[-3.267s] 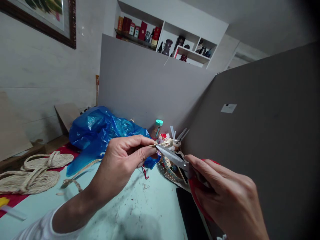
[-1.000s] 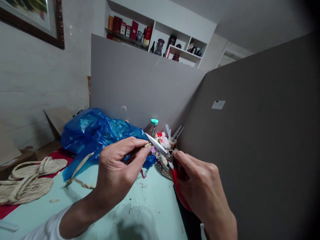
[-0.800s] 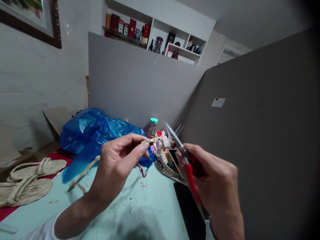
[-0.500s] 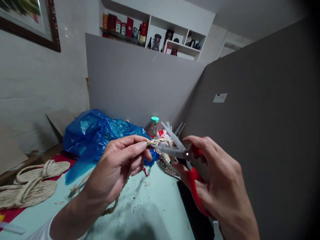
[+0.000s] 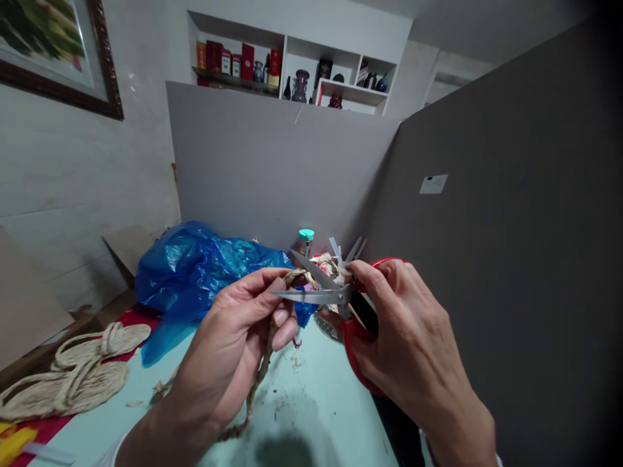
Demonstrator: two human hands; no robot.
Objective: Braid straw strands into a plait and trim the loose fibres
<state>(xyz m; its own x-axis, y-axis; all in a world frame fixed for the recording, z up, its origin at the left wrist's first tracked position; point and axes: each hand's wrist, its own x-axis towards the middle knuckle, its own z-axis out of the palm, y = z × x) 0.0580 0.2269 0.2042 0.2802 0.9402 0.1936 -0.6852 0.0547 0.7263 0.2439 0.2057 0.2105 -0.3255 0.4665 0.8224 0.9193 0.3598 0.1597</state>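
My left hand point(image 5: 228, 344) pinches a twisted straw cord point(image 5: 259, 376) between thumb and fingers. One length of the cord hangs below the palm to the table, and its other end stretches right from the fingertips. In my right hand point(image 5: 413, 324) is a pair of red-handled scissors point(image 5: 311, 297), its blades apart and pointing left. The lower blade's tip reaches my left thumb, while the upper blade crosses in front of the straw end. Whether the blades touch the cord, I cannot tell.
A pair of woven straw sandals point(image 5: 73, 383) lies on red cloth at left. Behind are a crumpled blue plastic bag point(image 5: 195, 266) and a green-lidded jar point(image 5: 306, 235). Grey panels point(image 5: 282, 168) enclose the back and right. A yellow object point(image 5: 14, 442) lies at lower left on the pale table point(image 5: 302, 408).
The scissors have moved left toward my left fingers, and their blades have closed slightly. More of the hanging cord shows below my left hand. The view has shifted a little.
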